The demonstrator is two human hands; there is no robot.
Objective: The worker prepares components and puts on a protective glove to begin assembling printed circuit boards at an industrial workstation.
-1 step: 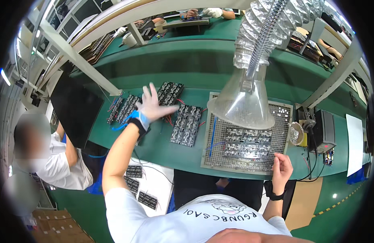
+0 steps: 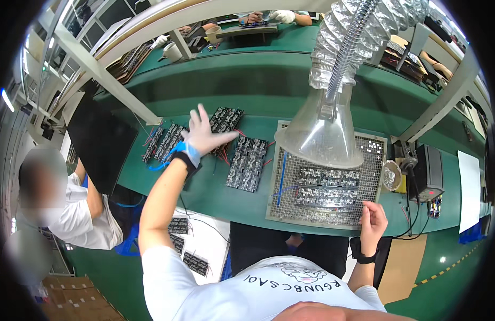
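Observation:
My left hand [image 2: 204, 136], in a pale glove with a blue wrist strap, hovers with fingers spread over the left part of the green bench. Beyond its fingers lies a black circuit board panel [image 2: 226, 119], and a second circuit board panel [image 2: 247, 163] with red wires is just to its right. At the front right corner of a metal mesh tray [image 2: 279, 217], my right hand [image 2: 373, 221] has its fingers curled in, thumb against them; whatever they hold, if anything, is hidden. Two rows of circuit boards [image 2: 327, 187] lie on this tray beneath a clear extraction hood [image 2: 319, 140].
More boards [image 2: 169, 143] lie at the bench's left. A foil-lined cup [image 2: 391, 175] and a black box-shaped device [image 2: 429, 170] stand right of the tray. A silver duct [image 2: 338, 53] hangs above. A co-worker [image 2: 81, 214] sits at the left. Boards rest on a white surface [image 2: 212, 235] below.
My left hand and forearm have shifted slightly to the right, the fingers still spread. My right hand stays in place.

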